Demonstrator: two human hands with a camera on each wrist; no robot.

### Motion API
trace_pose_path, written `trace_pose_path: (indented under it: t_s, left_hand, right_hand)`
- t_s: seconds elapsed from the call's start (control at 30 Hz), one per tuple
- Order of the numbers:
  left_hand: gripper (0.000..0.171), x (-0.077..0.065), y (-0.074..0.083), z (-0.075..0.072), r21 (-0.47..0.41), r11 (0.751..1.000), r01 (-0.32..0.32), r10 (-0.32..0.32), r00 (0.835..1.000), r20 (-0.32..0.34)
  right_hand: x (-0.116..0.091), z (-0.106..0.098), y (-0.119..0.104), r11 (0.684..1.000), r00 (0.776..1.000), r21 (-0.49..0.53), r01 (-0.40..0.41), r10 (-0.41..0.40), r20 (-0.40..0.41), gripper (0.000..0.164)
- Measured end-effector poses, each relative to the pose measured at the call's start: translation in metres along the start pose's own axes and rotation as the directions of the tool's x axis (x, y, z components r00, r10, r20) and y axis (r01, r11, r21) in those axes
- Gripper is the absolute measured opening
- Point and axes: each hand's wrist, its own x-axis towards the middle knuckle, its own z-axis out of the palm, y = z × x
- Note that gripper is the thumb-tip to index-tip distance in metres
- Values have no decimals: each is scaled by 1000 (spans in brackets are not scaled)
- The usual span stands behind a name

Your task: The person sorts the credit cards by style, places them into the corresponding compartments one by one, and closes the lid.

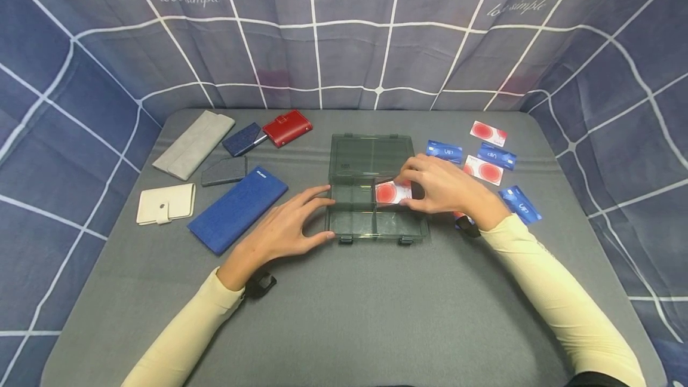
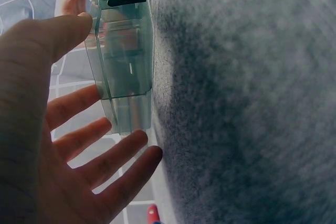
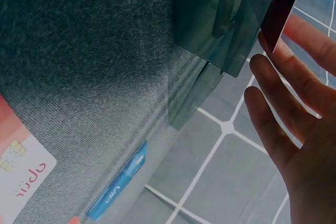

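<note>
A see-through greenish box (image 1: pixel 352 160) is laid open, its lid folded to the far side. A white card with red circles (image 1: pixel 387 194) is held over the base's far right compartment.

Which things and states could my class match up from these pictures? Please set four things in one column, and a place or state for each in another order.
Things
1. box
2. left hand
3. right hand
4. red wallet

Places and states
A. pinching a red-and-white card
B. lying closed, left of the box
C. lid open
D. at the box's left side, fingers spread

Pairs: 1-C, 2-D, 3-A, 4-B
</note>
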Motion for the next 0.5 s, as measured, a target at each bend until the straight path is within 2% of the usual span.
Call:
trace_pose_path:
  t_s: [0.27,0.5]
  left_hand:
    - [66,1,0,0,-5,1000,-9,9,1000,-10]
    - [66,0,-1,1,4,1000,-8,8,1000,-9]
  right_hand:
    - [-2,2,6,1000,1000,19,18,-18,-6,37]
    - [-11,-1,14,997,998,55,-57,57,-5,36]
